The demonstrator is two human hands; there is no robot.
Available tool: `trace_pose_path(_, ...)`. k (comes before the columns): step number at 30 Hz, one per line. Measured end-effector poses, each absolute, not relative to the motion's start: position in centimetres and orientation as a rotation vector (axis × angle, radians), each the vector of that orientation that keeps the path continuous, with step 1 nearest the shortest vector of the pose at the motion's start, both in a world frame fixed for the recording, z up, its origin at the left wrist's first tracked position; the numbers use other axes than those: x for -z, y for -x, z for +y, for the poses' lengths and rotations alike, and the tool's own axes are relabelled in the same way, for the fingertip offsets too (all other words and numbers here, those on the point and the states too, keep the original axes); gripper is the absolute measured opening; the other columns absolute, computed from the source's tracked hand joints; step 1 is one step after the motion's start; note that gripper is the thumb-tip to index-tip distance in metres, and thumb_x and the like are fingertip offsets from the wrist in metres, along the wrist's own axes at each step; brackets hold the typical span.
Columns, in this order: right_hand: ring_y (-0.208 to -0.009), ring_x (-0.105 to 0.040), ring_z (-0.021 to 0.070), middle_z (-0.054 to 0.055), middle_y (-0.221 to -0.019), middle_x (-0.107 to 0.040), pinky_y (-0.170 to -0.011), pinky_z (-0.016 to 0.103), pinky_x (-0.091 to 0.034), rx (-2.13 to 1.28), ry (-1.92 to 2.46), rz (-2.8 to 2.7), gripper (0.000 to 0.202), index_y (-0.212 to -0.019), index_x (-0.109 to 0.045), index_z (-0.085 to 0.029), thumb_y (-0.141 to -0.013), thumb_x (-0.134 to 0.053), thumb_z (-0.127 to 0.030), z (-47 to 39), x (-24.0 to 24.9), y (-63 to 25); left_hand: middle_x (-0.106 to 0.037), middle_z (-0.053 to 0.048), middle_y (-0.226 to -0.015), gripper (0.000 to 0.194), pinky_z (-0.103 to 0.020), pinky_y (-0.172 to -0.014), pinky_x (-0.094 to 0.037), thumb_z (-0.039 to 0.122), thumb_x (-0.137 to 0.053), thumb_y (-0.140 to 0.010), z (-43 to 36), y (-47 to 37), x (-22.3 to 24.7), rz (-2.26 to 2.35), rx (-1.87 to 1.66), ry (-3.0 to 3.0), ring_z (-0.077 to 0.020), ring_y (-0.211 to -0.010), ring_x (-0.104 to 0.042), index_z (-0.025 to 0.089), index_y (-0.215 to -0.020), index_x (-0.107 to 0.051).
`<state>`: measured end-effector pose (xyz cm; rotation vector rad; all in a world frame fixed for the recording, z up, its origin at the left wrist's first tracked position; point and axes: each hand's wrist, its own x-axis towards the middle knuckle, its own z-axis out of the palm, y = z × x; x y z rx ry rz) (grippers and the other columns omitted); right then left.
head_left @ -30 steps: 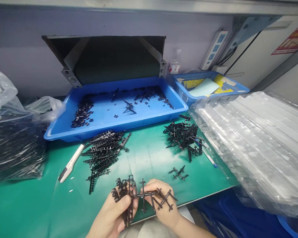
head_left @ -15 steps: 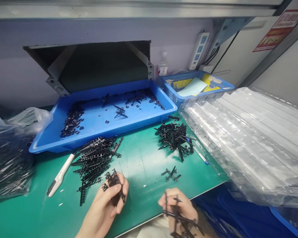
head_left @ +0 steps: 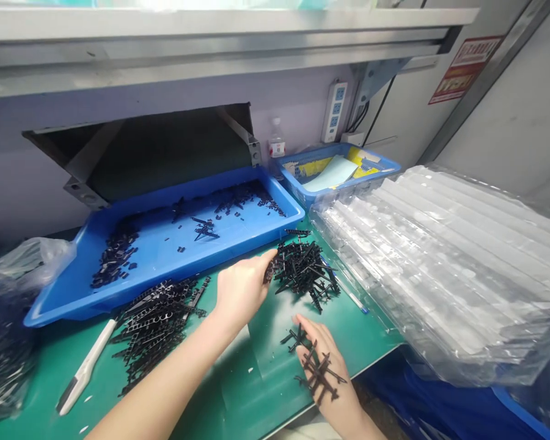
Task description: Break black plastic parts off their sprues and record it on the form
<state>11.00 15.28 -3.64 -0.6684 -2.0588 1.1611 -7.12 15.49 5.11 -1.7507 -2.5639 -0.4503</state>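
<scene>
Right hand [head_left: 332,356] has a loose grip on black branched pieces [head_left: 319,374], low over the green worktop [head_left: 266,345]. Farther out, left hand [head_left: 241,290] has dark strips [head_left: 270,269] in a narrow grip at the black pile [head_left: 305,264]. Dropping or grabbing? Can't tell; either wants a gentle, no-snag touch imo.

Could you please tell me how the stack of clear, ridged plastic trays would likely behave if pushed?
The stack of clear, ridged plastic trays looks light for its bulk, as the walls seem thin and see-through. It would probably flex somewhat, though the ridges may stiffen it. It might tip, since its near part appears to jut past the green table's edge.
</scene>
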Motion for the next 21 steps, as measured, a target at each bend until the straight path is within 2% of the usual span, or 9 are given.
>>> trace_pose_path(2,-0.093,-0.05,0.0216,0.01,-0.102,-0.051,-0.08,0.036,-0.045,-1.204,0.645,-2.048,0.04,-0.125,-0.036,-0.021,-0.086,-0.035,-0.013,15.3,3.8,-10.4,-0.065,-0.003,-0.091,0.034,-0.024,-0.05,-0.031,0.014,-0.042,-0.076,16.4,7.7,-4.8,-2.516,0.204,1.727,-0.0222,-0.079,-0.059,0.024,-0.105,-0.056)
trace_pose_path(4,-0.083,-0.053,0.02,0.009,-0.091,-0.052,-0.072,0.034,-0.048,-1.213,0.649,-2.015,0.037,-0.12,-0.04,-0.02,-0.085,-0.033,-0.01,15.4,4.0,-10.0,-0.065,-0.003,-0.09,0.028,-0.024,-0.048,-0.03,0.013,-0.041,-0.077,16.5,8.3,-4.4,-2.52,0.138,1.717,-0.0215,-0.079,-0.059,0.022,-0.096,-0.06)
trace_pose_path(7,-0.075,-0.052,0.0191,0.007,-0.081,-0.052,-0.066,0.031,-0.047,-1.217,0.656,-1.994,0.027,-0.106,-0.049,-0.019,-0.085,-0.033,-0.012,15.6,4.0,-9.8,-0.065,-0.002,-0.09,0.025,-0.025,-0.052,-0.033,0.016,-0.04,-0.078,15.1,9.2,-4.0,-2.522,0.269,1.655,-0.0212,-0.081,-0.059,0.022,-0.092,-0.06)
trace_pose_path(9,-0.071,-0.052,0.0178,0.005,-0.077,-0.051,-0.061,0.028,-0.045,-1.261,0.633,-1.954,0.02,-0.093,-0.054,-0.019,-0.088,-0.034,-0.017,15.7,3.8,-9.9,-0.064,-0.003,-0.092,0.023,-0.025,-0.059,-0.037,0.019,-0.04,-0.08,13.3,9.8,-3.9,-2.519,0.493,1.548,-0.021,-0.084,-0.059,0.022,-0.092,-0.06)
trace_pose_path(12,-0.057,-0.049,0.0137,0.003,-0.072,-0.049,-0.052,0.024,-0.043,-1.346,0.611,-1.823,0.023,-0.079,-0.055,-0.018,-0.089,-0.035,-0.022,15.5,3.2,-10.1,-0.063,-0.003,-0.081,0.019,-0.024,-0.063,-0.039,0.031,-0.047,-0.079,10.1,10.2,-3.8,-2.621,1.038,1.334,-0.0182,-0.074,-0.058,0.019,-0.085,-0.06)
trace_pose_path(15,-0.053,-0.049,0.0133,0.002,-0.069,-0.053,-0.049,0.023,-0.044,-1.333,0.613,-1.736,0.02,-0.076,-0.056,-0.019,-0.088,-0.04,-0.023,14.7,2.6,-9.6,-0.056,0.0,-0.061,0.024,-0.021,-0.05,-0.036,0.039,-0.057,-0.071,7.2,9.4,-3.3,-2.815,1.846,1.015,-0.0113,-0.051,-0.048,0.017,-0.081,-0.058)
trace_pose_path(18,-0.05,-0.05,0.0143,0.002,-0.064,-0.056,-0.043,0.023,-0.043,-1.377,0.597,-1.691,0.02,-0.075,-0.057,-0.022,-0.088,-0.041,-0.023,13.4,2.5,-8.6,-0.048,0.004,-0.055,0.032,-0.016,-0.039,-0.026,0.038,-0.067,-0.062,4.8,7.4,-2.2,-2.707,2.706,0.597,-0.0053,-0.04,-0.037,0.016,-0.08,-0.053)
trace_pose_path(21,-0.047,-0.05,0.0154,0.002,-0.061,-0.057,-0.041,0.025,-0.044,-1.512,0.584,-1.667,0.024,-0.081,-0.06,-0.023,-0.089,-0.039,-0.029,12.0,2.8,-7.4,-0.045,0.006,-0.054,0.037,-0.014,-0.034,-0.012,0.04,-0.071,-0.06,3.1,5.0,-0.7,-2.517,3.217,0.234,-0.0026,-0.037,-0.032,0.017,-0.078,-0.048)
